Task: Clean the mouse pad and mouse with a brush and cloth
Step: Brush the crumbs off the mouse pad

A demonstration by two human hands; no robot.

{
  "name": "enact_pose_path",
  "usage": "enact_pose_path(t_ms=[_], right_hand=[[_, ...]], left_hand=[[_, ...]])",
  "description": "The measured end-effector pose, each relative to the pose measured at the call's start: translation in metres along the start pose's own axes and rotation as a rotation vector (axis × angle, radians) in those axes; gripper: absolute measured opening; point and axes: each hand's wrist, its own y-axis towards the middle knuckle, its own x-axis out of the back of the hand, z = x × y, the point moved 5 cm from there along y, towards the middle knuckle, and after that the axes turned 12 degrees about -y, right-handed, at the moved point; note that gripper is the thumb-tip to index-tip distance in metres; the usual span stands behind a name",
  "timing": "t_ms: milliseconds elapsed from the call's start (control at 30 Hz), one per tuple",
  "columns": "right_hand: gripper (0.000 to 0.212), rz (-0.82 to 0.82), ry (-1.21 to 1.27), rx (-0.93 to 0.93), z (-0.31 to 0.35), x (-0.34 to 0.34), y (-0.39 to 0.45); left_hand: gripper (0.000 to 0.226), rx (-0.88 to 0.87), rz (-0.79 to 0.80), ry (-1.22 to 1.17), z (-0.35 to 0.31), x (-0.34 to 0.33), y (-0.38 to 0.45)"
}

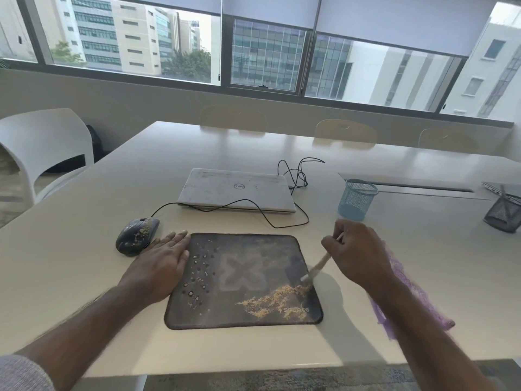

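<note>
Dark and worn, the rectangular fabric mouse pad (244, 280) lies flat on the cream tabletop (394, 249), strewn with tan sawdust-like crumbs near its right corner and small pale specks on its left. The left hand (160, 263) presses flat, fingers straight, on the pad's left edge, just beside a black corded mouse (137, 235) dusted with crumbs. The right hand (358, 252) grips a thin wooden brush (317, 268), bristles on the pad. A purple mesh cloth (406, 292) lies under that forearm. Behind stand a closed silver laptop (236, 190) and a blue mesh cup (356, 198).
</note>
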Motion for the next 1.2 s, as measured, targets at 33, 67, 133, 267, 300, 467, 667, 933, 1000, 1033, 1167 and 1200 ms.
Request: enact_pose_path(t_ms=[33, 67, 133, 267, 300, 467, 667, 933, 1000, 1033, 1167, 1200], right_hand=[[0.025, -0.051, 0.017, -0.008, 0.000, 0.003, 0.001], [0.026, -0.095, 0.041, -0.015, 0.001, 0.004, 0.001], [0.032, -0.120, 0.072, -0.020, 0.002, 0.000, -0.001], [0.034, -0.029, 0.037, -0.020, -0.003, -0.014, -0.009], [0.032, 0.002, 0.017, -0.020, -0.004, -0.013, -0.008], [0.025, -0.054, -0.003, -0.016, 0.001, 0.006, 0.006], [0.038, -0.013, 0.052, 0.030, 0.004, -0.015, 0.008], [0.031, -0.006, 0.009, 0.052, -0.005, 0.003, 0.004], [0.035, -0.073, 0.082, 0.023, -0.005, 0.001, 0.002], [0.037, -0.079, 0.099, 0.022, -0.004, -0.002, -0.001], [0.039, -0.004, 0.038, 0.038, -0.009, -0.009, -0.012], [0.037, 0.017, 0.015, 0.042, -0.011, -0.007, -0.013]], left_hand=[[0.054, 0.000, 0.001, -0.001, 0.000, 0.000, 0.000], [0.054, -0.001, 0.001, 0.002, 0.001, 0.000, 0.000], [0.054, -0.002, -0.002, 0.006, 0.001, 0.000, 0.000], [0.054, -0.003, -0.003, 0.005, 0.000, 0.001, 0.000], [0.054, -0.002, -0.006, 0.004, -0.001, 0.001, 0.000], [0.053, 0.003, -0.006, 0.003, -0.002, 0.002, -0.001], [0.053, 0.011, -0.009, 0.001, -0.004, 0.003, -0.002], [0.053, 0.016, -0.003, 0.005, -0.004, 0.003, -0.001], [0.053, 0.017, -0.003, 0.008, -0.005, 0.003, -0.001], [0.053, 0.018, -0.002, 0.005, -0.005, 0.003, -0.002], [0.053, 0.015, 0.000, -0.004, -0.004, 0.003, -0.001], [0.053, 0.013, 0.002, -0.004, -0.003, 0.002, -0.001]])
